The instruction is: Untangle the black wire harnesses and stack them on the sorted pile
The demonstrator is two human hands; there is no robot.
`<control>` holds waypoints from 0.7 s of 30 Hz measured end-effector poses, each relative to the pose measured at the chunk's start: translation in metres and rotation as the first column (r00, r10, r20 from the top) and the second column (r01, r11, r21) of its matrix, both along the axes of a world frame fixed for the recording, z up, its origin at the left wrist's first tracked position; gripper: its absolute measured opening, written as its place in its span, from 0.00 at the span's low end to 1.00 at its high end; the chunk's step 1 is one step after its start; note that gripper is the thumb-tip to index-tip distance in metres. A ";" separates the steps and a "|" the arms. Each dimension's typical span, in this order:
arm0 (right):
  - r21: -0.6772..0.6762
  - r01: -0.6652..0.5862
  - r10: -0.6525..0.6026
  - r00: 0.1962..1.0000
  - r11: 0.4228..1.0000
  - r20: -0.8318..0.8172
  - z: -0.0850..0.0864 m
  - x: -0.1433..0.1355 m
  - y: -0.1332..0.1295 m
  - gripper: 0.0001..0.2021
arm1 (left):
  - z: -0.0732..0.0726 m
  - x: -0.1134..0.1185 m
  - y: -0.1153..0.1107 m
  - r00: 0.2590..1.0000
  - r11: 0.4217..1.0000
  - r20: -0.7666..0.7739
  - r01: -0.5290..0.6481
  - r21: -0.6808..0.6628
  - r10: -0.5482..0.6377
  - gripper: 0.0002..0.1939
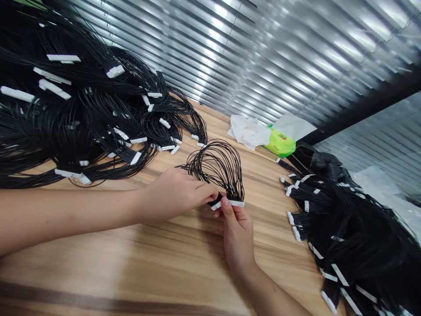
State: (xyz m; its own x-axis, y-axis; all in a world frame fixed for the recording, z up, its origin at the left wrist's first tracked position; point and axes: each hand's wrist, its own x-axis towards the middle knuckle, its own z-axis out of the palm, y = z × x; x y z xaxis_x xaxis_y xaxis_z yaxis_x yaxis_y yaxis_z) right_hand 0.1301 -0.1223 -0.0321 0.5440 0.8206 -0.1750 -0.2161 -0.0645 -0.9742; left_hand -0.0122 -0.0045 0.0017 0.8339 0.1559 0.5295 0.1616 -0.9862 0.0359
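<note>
Just above the table, both my hands are on one black wire harness (234, 169), whose thin wires arch up in a loop. My left hand (177, 193) is closed around the wires beside a small white connector (216, 205). Between thumb and fingers, my right hand (238, 228) pinches a longer white connector (237, 203) at the end of the loop. The two connectors lie close together, partly covered by my fingertips.
A large heap of black harnesses with white connectors (62, 58) covers the left side of the wooden table (184, 267). Another harness pile (358, 237) lies at right. Crumpled white tissue (248, 131) and a green packet (279, 142) sit by the corrugated metal wall (263, 57).
</note>
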 end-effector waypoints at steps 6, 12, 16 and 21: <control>-0.006 0.030 -0.030 0.999 1.000 -0.022 0.000 -0.001 -0.001 0.15 | 0.005 0.001 -0.002 0.999 0.979 -0.049 0.005 0.203 0.005 0.02; 0.054 0.087 -0.081 0.991 0.995 -0.110 -0.001 0.002 0.002 0.15 | 0.007 0.004 -0.002 0.999 0.961 0.035 0.011 0.276 -0.021 0.11; 0.076 0.125 -0.113 0.983 0.989 -0.142 -0.001 0.003 0.004 0.15 | 0.010 0.000 0.002 0.998 0.953 0.060 0.004 0.302 -0.023 0.08; 0.066 0.103 -0.096 0.989 0.992 -0.110 0.000 0.002 0.003 0.14 | 0.016 -0.003 0.005 0.997 0.946 0.074 -0.022 0.323 -0.002 0.08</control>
